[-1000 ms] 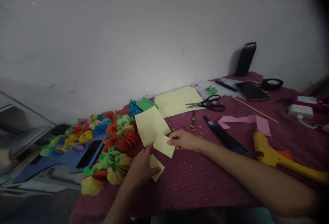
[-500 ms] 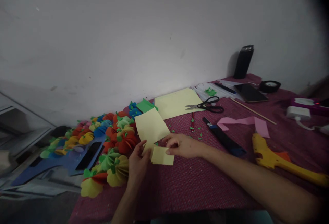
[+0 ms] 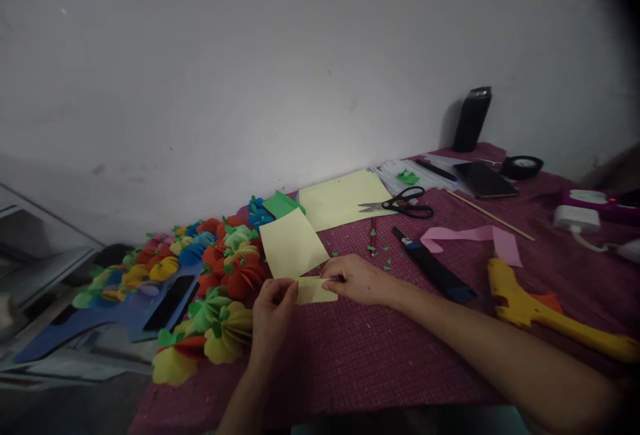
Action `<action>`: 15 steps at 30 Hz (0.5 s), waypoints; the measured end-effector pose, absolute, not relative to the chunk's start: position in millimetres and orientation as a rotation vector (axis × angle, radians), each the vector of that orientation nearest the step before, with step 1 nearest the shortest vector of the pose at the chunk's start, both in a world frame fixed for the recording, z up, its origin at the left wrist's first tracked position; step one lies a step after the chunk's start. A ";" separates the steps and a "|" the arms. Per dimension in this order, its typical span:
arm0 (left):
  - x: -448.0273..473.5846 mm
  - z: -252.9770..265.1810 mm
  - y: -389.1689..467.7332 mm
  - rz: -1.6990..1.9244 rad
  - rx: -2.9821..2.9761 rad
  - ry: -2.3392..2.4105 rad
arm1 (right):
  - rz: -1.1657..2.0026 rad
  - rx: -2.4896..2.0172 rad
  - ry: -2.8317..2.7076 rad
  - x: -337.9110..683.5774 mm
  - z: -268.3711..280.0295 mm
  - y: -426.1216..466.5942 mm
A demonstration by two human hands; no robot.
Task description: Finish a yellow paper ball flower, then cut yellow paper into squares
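Observation:
A small piece of pale yellow paper [image 3: 317,290] is stretched between my two hands above the cloth. My left hand [image 3: 273,305] pinches its left edge between thumb and fingers. On the other side, my right hand [image 3: 357,280] grips the right edge, thumb in front and fingers curled behind. Just beyond them lies a larger yellow sheet [image 3: 293,243], its lower edge close to my fingers. Whether the small piece is one layer or several, I cannot tell.
Paper pumpkin-like shapes [image 3: 227,335] crowd the left. Scissors [image 3: 397,204] rest on a yellow paper stack [image 3: 340,202]. Rightward lie a utility knife [image 3: 435,265], pink ribbon [image 3: 465,234], yellow glue gun [image 3: 520,302], phone [image 3: 485,179], tape roll [image 3: 522,167] and black can-shaped container [image 3: 471,120].
The small yellow pieces, which lay apart between my fingers, now come together as one strip held at both ends. My left hand has closed into a pinch at its left edge.

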State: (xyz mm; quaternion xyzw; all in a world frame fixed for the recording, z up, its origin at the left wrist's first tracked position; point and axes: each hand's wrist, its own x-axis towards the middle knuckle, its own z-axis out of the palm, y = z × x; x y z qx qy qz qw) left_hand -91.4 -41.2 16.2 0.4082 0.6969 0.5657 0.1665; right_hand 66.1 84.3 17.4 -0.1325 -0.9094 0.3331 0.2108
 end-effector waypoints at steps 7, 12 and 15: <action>-77.5 11.7 -34.0 1.552 1.158 1.708 | 0.780 -0.428 -2.577 68.4 22.8 85.0; -80.2 -3.5 -22.4 1.526 1.080 1.610 | 0.840 -0.480 -2.485 68.7 16.4 88.5; -81.0 -7.1 -21.3 1.547 1.012 1.543 | 1.107 -0.525 -2.377 66.0 5.8 95.6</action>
